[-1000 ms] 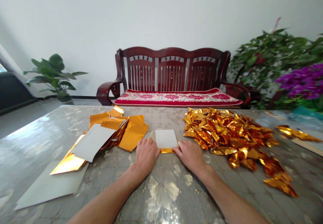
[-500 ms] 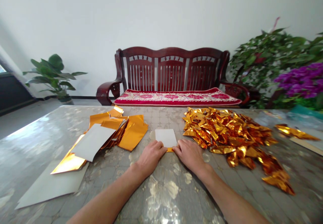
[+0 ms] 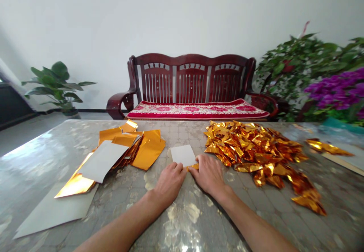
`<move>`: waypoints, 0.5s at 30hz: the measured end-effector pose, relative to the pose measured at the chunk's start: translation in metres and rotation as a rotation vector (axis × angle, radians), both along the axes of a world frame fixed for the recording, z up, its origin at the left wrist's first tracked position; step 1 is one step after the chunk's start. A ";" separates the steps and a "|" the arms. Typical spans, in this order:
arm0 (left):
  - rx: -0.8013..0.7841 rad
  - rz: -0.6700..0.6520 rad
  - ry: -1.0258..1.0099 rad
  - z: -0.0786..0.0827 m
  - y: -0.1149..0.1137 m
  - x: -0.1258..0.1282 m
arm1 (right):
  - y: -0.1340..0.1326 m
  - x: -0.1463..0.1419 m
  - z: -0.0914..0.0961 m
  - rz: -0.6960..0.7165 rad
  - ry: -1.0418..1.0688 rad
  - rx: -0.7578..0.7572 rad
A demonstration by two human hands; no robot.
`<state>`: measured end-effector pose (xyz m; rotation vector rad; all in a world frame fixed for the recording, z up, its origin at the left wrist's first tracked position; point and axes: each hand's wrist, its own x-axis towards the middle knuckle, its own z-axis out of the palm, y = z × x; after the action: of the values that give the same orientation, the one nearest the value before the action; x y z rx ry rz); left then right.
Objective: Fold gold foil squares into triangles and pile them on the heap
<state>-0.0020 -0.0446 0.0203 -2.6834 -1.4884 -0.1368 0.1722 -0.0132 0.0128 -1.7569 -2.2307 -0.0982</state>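
Between my hands a sheet of gold foil paper (image 3: 182,155) lies white side up on the table, its near edge folded over into a narrow gold strip. My left hand (image 3: 172,178) has its fingers closed at the left end of that strip. At the other end, my right hand (image 3: 209,173) pinches the folded edge near the sheet's right corner. The fingers hide both ends of the fold. To the right sits a big heap of folded gold foil pieces (image 3: 253,146). Flat gold sheets (image 3: 149,149) are stacked loosely on the left, with a white-side-up sheet (image 3: 105,160) on top.
The patterned table (image 3: 133,221) has a larger pale sheet (image 3: 57,210) at its left. A gold piece (image 3: 328,146), a pale board (image 3: 345,157) and clear plastic lie at the far right. Beyond stand a wooden bench (image 3: 190,79) and potted plants (image 3: 58,85).
The sheet has turned slightly, its far edge now slanting. My right hand has rolled up and shifted at the right end of the fold; my left hand is a little lower.
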 end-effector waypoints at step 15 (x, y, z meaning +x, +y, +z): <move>0.001 0.093 0.078 0.001 -0.024 0.005 | 0.014 0.014 -0.004 -0.002 0.054 -0.035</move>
<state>0.0033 -0.0687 0.0209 -2.5805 -1.5860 -0.0265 0.1861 0.0010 0.0086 -1.7581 -2.2051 -0.0120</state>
